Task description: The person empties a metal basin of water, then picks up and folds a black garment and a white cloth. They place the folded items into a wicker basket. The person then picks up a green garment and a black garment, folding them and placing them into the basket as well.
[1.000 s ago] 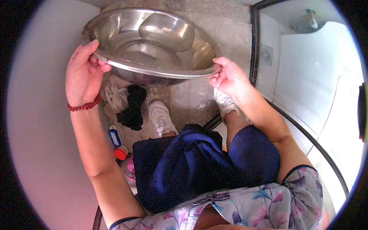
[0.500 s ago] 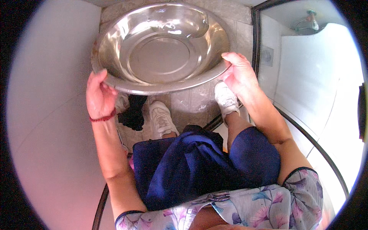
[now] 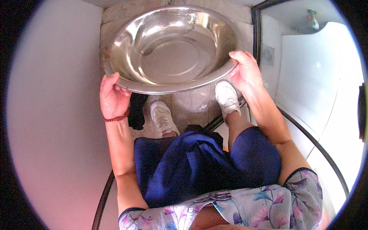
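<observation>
- Left hand (image 3: 115, 96): raised at the near left edge of the basin, thumb laid over the rim, the other fingers curled under it and partly hidden; the hand grasps the rim.
- Right hand (image 3: 246, 73): at the right edge, slightly farther from the body than the left; thumb on top of the rim, remaining fingers beneath and mostly concealed. It likewise grasps the rim.
- Left arm: extended forward with a slight bend at the elbow, the forearm running nearly straight up the view; a red beaded bracelet (image 3: 116, 117) encircles the wrist.
- Right arm: bent more distinctly at the elbow, the forearm slanting forward and inward to the hand.
- Basin (image 3: 170, 59): wide, round, of shiny metal, held between the two hands in front of the knees, its opening facing the viewer and its near rim above the shoes.
- Below: a white left shoe (image 3: 163, 117) and a white right shoe (image 3: 227, 97), set apart on the tiled floor; a black cloth (image 3: 137, 111) lies beside the left shoe, partly covered from view by the left hand and basin.
- Lap: dark blue shorts (image 3: 199, 165).
</observation>
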